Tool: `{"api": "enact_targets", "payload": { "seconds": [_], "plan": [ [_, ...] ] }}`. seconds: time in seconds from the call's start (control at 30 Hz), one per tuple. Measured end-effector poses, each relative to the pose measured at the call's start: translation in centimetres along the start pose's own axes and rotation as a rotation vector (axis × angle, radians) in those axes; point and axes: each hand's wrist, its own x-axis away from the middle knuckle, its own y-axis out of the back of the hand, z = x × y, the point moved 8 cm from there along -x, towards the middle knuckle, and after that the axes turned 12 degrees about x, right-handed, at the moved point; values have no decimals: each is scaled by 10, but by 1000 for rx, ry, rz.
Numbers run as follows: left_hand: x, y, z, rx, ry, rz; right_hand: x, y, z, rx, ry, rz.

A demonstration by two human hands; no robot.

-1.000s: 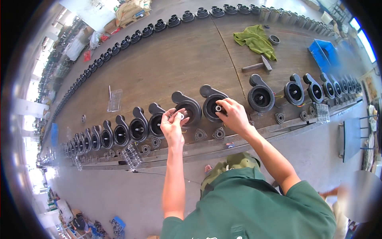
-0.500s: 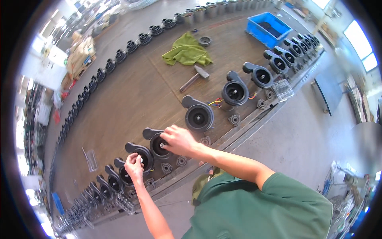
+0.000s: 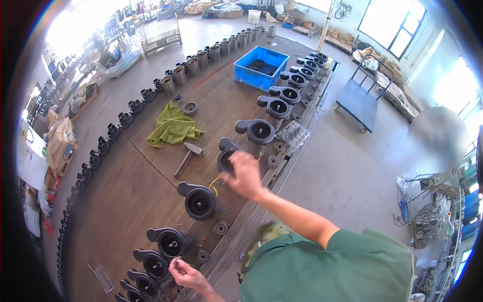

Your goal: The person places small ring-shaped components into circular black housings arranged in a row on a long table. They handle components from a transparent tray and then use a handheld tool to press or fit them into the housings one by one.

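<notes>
A row of black blower housings, round bowls with a side spout and a metal shaft in the centre, runs along the table (image 3: 126, 196). My right hand (image 3: 245, 176) is over one housing (image 3: 226, 157) and partly covers it, thumb apart from the bent fingers. Beside it, yellow wires come out near another housing (image 3: 200, 203). My left hand (image 3: 187, 276) is lower, just right of a nearer housing (image 3: 155, 265). Its thumb and fingertips are pinched together; whatever is between them is too small to make out. Another housing (image 3: 172, 243) stands just above it.
A hammer (image 3: 188, 160), a green cloth (image 3: 173, 126) and a dark ring (image 3: 190, 108) lie mid-table. Farther off is a blue crate (image 3: 241, 75) with dark parts. Small flanged parts (image 3: 220, 227) line the near edge, beside a clear plastic tray (image 3: 293, 135). A cart (image 3: 358, 103) stands right.
The view has swung toward the table's far end. My right hand has left its former housing and reached a farther one up the row. My left hand has drawn back from the housing it was at.
</notes>
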Motion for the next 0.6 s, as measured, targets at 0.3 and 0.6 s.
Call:
{"api": "enact_targets", "payload": {
  "seconds": [0.3,0.6],
  "plan": [
    [136,-255,-55,188,287,713,-117,4,-249,279,-108,-26],
    [198,-474,-162,233,243,821,-238,45,-447,143,-213,-280]
  ]
}}
